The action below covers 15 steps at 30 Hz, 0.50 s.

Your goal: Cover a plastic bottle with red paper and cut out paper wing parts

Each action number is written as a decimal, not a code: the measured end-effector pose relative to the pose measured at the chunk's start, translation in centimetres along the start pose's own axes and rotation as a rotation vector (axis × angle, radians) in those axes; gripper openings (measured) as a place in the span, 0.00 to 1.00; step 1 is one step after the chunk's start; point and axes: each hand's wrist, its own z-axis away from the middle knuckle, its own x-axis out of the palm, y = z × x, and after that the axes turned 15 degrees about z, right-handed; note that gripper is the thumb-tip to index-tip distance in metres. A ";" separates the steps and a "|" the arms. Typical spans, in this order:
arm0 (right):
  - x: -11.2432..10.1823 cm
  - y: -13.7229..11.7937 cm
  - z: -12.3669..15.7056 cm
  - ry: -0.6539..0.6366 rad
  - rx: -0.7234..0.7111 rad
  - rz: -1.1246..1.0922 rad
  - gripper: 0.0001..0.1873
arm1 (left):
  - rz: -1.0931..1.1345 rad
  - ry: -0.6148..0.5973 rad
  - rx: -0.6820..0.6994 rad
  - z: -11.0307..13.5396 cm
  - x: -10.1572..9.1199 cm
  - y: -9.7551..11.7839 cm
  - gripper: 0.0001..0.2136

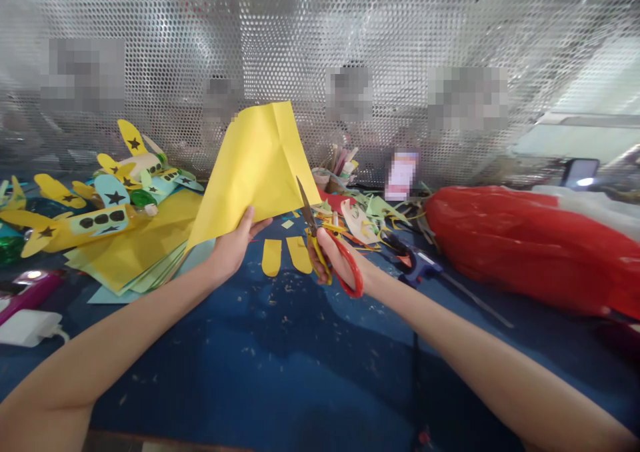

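Observation:
My left hand (235, 244) grips the lower edge of a large yellow paper sheet (255, 162), which is raised above the table with a crease near its right side. My right hand (334, 255) holds scissors (309, 215) with one red and one yellow handle loop. The blades point up and lie against the lower right part of the sheet; whether they touch it I cannot tell. Under the hands, two yellow paper pieces (271, 257) with one rounded end lie on the blue table (240, 345).
Toy planes (103, 220) with paper wings stand at left by stacked coloured paper (135, 249). A white charger (30, 327) lies in front. Paper scraps (357, 222), a blue glue gun (420, 265) and a red plastic bag (515, 245) are at right. Perforated metal (285, 39) rises behind.

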 end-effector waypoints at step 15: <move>0.5 1.0 -0.2 0.052 -0.038 0.029 0.32 | 0.020 -0.012 0.019 0.5 0.4 0.3 0.29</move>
